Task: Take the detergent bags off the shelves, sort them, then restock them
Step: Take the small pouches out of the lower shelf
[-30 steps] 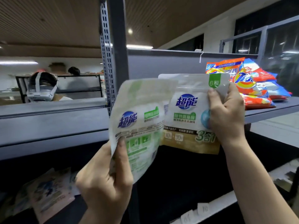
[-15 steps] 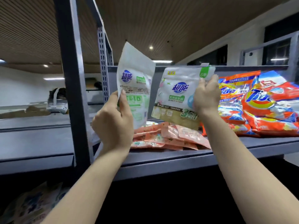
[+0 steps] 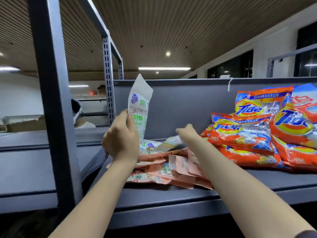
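My left hand (image 3: 121,134) grips a white detergent pouch (image 3: 139,107) with a blue logo and green print, held upright above the left end of the grey shelf (image 3: 240,182). My right hand (image 3: 187,133) is blurred by motion, with its fingers stretched to the left. It hovers just over a second white pouch (image 3: 169,142), which lies on a pile of pink pouches (image 3: 178,167). I see no grip on that pouch.
Orange Tide bags (image 3: 248,134) are stacked at the right of the shelf against its grey back panel (image 3: 188,103). A grey upright post (image 3: 51,100) stands close at the left. Another person (image 3: 77,114) is behind the racks. A dark lower shelf lies below.
My right hand has come down toward the shelf, and its white pouch now lies on the pink pile. My left hand still holds its pouch upright, and the view has moved closer.
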A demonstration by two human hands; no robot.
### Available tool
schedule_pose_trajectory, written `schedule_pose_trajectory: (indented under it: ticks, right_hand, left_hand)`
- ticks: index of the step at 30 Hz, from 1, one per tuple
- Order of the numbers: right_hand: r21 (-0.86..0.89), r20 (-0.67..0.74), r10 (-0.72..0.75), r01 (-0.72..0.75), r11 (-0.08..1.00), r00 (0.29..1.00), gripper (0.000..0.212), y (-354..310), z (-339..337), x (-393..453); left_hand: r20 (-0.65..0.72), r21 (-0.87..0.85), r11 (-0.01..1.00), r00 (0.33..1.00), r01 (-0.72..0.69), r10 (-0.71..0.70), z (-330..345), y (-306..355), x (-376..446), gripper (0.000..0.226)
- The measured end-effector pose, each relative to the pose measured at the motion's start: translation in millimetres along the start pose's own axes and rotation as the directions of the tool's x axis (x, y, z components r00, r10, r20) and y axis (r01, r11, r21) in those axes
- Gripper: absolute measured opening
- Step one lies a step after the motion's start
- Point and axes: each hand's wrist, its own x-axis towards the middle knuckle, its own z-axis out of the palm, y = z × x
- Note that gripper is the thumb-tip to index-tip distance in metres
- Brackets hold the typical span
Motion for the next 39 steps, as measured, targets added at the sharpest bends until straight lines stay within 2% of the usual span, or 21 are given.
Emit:
schedule_pose_trajectory:
  ticks: [2,3,5,9,10,11,12,13,14,15,16,17,21,23,30,36,39]
  right_hand:
    - [-0.175,0.162,-0.026,0.055,0.983,0.986,0.008,8.1,-0.9,0.7]
    - [-0.211,0.214,-0.059,0.105,0.972,0.975,0.008,10.3,-3.0,-1.1]
    - [-0.242,0.298,-0.125,0.202,0.949,0.946,0.021,13.8,-7.1,-6.7]
    - [-0.295,0.325,-0.157,0.258,0.92,0.933,0.029,17.1,-9.4,-12.7]
    - [-0.309,0.321,-0.147,0.251,0.918,0.935,0.029,17.4,-9.6,-13.8]
    - [-0.314,0.32,-0.148,0.252,0.915,0.936,0.029,18.5,-9.0,-13.1]
    - [-0.323,0.319,-0.151,0.257,0.911,0.936,0.03,18.9,-8.6,-13.4]
    - [-0.331,0.315,-0.16,0.267,0.905,0.935,0.031,19.4,-7.8,-13.4]
    - [-0.348,0.313,-0.163,0.273,0.897,0.936,0.031,19.4,-7.2,-13.9]
    - [-0.354,0.313,-0.17,0.28,0.892,0.935,0.03,19.3,-7.3,-14.6]
    - [-0.354,0.313,-0.169,0.28,0.892,0.935,0.029,19.4,-7.7,-14.8]
    - [-0.348,0.31,-0.173,0.281,0.895,0.935,0.028,19.9,-8.2,-14.1]
    - [-0.322,0.259,-0.205,0.285,0.903,0.944,0.026,17.8,-13.0,-16.6]
    - [-0.296,0.236,-0.236,0.301,0.907,0.943,0.025,15.0,-13.9,-21.2]
    - [-0.263,0.155,-0.405,0.433,0.862,0.901,0.026,4.7,-14.8,-66.6]
    - [-0.196,0.039,-0.567,0.562,0.803,0.823,0.02,11.5,-10.2,-120.0]
    - [-0.131,0.025,-0.602,0.599,0.79,0.798,0.018,18.5,-3.6,-149.6]
  left_hand:
    - [0.022,0.005,0.997,0.996,-0.082,0.082,14.5,-3.2,3.9,0.027]
    - [0.032,0.01,0.99,0.99,-0.14,0.139,22.9,-5.8,6.6,0.027]
    - [0.053,0.065,0.961,0.962,-0.27,0.267,42.6,-13.9,13.3,0.025]
    - [0.062,0.227,0.879,0.906,-0.42,0.418,74.3,-23.3,27.3,0.02]
    - [0.097,0.273,0.838,0.88,-0.472,0.465,81.5,-24.2,27.5,0.02]
    - [0.193,0.293,0.788,0.841,-0.541,0.505,89.3,-25.6,25.8,0.021]
    - [0.395,0.252,0.768,0.787,-0.589,0.474,97.3,-26.8,23.1,0.024]
    - [0.637,0.188,0.791,0.685,-0.582,0.353,103.3,-27.8,18.8,0.03]
    - [0.835,0.136,0.848,0.52,-0.512,0.18,105.1,-27.8,13.8,0.037]
    - [0.936,0.128,0.896,0.35,-0.425,0.032,104.6,-27.7,9.6,0.044]
    - [0.965,0.147,0.927,0.257,-0.345,-0.057,101.9,-27.6,6.7,0.046]
    - [0.965,0.151,0.943,0.252,-0.295,-0.076,98.8,-28.4,4.0,0.046]
    - [0.868,0.194,0.925,0.497,-0.328,-0.006,90.8,-26.7,4.4,0.04]
    - [0.82,0.217,0.933,0.572,-0.286,-0.015,83.4,-24.0,6.5,0.036]
    - [0.725,0.159,0.98,0.688,-0.119,-0.034,26.6,-11.4,-3.8,0.027]
    - [0.647,-0.033,0.999,0.762,0.024,0.003,-41.0,-18.6,-29.3,0.026]
    - [0.612,-0.128,0.992,0.788,0.023,0.061,-82.1,-26.2,-50.1,0.021]
